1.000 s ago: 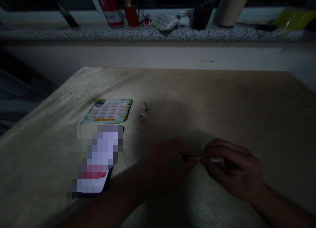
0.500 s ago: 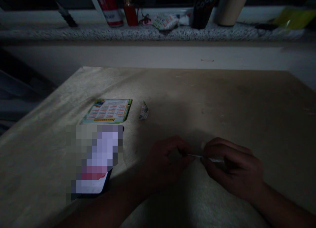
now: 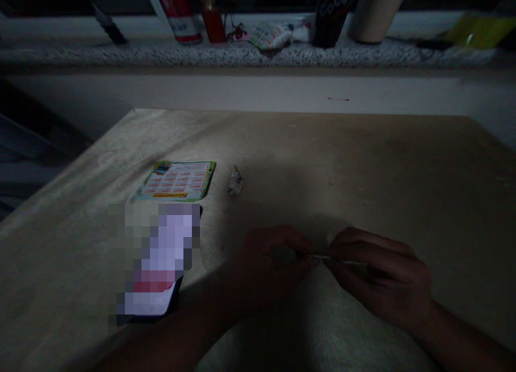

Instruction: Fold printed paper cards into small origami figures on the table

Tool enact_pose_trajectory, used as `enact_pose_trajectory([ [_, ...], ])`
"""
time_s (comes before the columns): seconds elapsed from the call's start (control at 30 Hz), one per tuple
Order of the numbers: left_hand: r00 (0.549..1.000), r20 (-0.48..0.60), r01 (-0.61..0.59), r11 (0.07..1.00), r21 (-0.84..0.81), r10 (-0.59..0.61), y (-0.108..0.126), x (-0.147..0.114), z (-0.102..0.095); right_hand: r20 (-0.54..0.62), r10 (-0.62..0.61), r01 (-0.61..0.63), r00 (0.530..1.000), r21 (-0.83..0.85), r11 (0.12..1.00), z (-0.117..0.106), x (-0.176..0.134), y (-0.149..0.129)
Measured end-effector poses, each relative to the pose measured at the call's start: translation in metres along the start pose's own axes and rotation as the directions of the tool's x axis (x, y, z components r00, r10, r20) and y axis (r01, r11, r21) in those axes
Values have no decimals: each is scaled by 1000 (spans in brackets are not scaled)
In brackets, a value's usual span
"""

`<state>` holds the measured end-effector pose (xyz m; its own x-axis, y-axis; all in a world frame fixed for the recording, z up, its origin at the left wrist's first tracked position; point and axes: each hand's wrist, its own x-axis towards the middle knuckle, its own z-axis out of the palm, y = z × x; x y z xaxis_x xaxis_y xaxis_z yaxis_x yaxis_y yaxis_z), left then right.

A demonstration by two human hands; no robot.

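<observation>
Over the right half of the table, my left hand (image 3: 274, 262) pinches one end of a thin pale strip (image 3: 321, 257) between thumb and forefinger. The other end is in my right hand (image 3: 381, 275), whose thumb and fingers close on it from the right. Only a short length shows between my fingertips, with a little more under the right fingers; in the dim light I cannot tell what it is made of. A small crumpled printed wrapper (image 3: 235, 181) lies beyond my left hand, touched by neither hand.
On the table's left, a phone with a lit, blurred screen (image 3: 171, 248) lies below a printed calendar card (image 3: 177, 180). Along the granite windowsill (image 3: 226, 55) stand a red can (image 3: 179, 14), a small red bottle (image 3: 213, 22), a dark bottle (image 3: 331, 17) and a beige cylinder (image 3: 377, 12).
My right hand has shifted slightly left, so my fingertips are closer together and less of the strip shows between them. The phone, card and wrapper have stayed put.
</observation>
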<state>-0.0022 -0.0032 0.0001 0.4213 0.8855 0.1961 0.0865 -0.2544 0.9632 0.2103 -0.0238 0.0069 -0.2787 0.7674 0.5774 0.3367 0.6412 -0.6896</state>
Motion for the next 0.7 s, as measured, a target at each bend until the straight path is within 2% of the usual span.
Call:
enact_pose_trajectory([
  [0.13,1000,-1,-19,998,58,19,1,0,0,6,25,-25,1000,-11,1000,0,0,2],
  [0.23,993,22,-114,986,122,112,1,0,0,-2,50,-50,999,11,999,0,0,2],
  [0.33,972,34,-236,958,161,233,0,0,-1,0,84,-83,997,28,996,1,1,0],
  [0.43,951,31,-310,934,176,309,0,0,-2,-10,105,-104,994,40,994,0,0,0],
  [0.5,950,30,-310,932,187,310,-1,0,-2,-15,112,-111,994,51,993,0,0,1],
  [0.63,980,-9,-192,959,210,199,-1,0,2,-22,112,-111,993,49,993,0,-2,3],
  [0.7,983,-13,-178,961,211,185,-1,1,3,-19,123,-122,992,51,991,1,-2,3],
])
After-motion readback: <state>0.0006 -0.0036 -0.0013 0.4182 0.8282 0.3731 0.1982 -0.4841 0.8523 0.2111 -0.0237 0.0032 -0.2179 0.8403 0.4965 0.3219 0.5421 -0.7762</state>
